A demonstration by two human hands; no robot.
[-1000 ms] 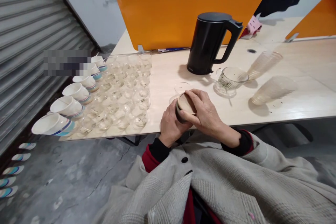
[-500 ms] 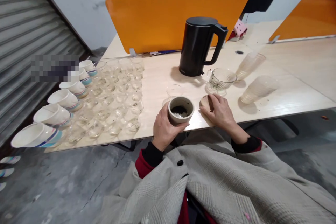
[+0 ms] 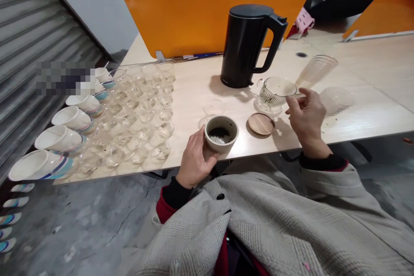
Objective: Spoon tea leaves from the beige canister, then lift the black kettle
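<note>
- Six or so white ceramic cups with striped bands point(image 3: 58, 139) lie tipped along the far left edge of the pale wooden table point(image 3: 355, 120); just beside them stands a block of small clear glass cups point(image 3: 142, 112). A careless sweep of my elbow could, I judge, send them off the edge.
- My left hand point(image 3: 194, 161) is curled around the small round beige ceramic jar point(image 3: 221, 133), thumb on its near side. The jar is open, with dark tea leaves inside, and sits at the table's front edge. If my grip slackens, it could tip and spill into my lap.
- Just right of the jar lies its round wooden lid point(image 3: 261, 123), flat on the table and touched by nothing.
- Behind them stands a black electric kettle point(image 3: 249, 45), and near it a ribbed clear glass pitcher point(image 3: 274, 92).
- My right hand point(image 3: 306, 118) hovers near the pitcher's rim with its fingers half curled; it seems to pinch something thin, but I cannot tell what. A knock here could upset the pitcher.
- Farther right, two clear ribbed glasses point(image 3: 315, 71) lie on their sides and might roll.
</note>
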